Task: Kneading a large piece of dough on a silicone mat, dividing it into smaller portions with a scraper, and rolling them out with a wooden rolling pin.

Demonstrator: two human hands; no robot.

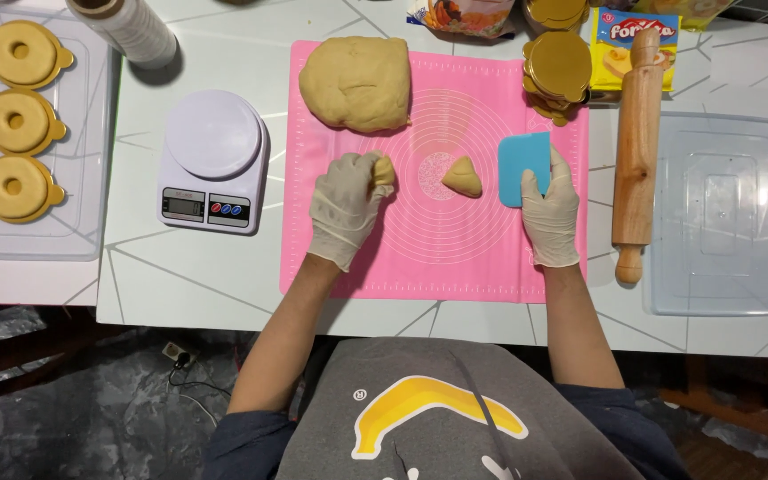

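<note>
Gloved left hand (346, 206) grips dough piece (384, 169); right hand (551, 213) clasps blue scraper (521, 162).

Tan dough lump (383, 169) gripped at left; blue scraper (523, 164) flat on mat

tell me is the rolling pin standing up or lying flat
Lying flat: the wooden rolling pin rests lengthwise on the white table, right of the pink mat, with neither hand on it.

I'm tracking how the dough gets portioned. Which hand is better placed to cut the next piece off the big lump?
Probably the right hand: it holds the blue scraper. The left hand is shut on a dough piece, though nearer the big lump.
</note>
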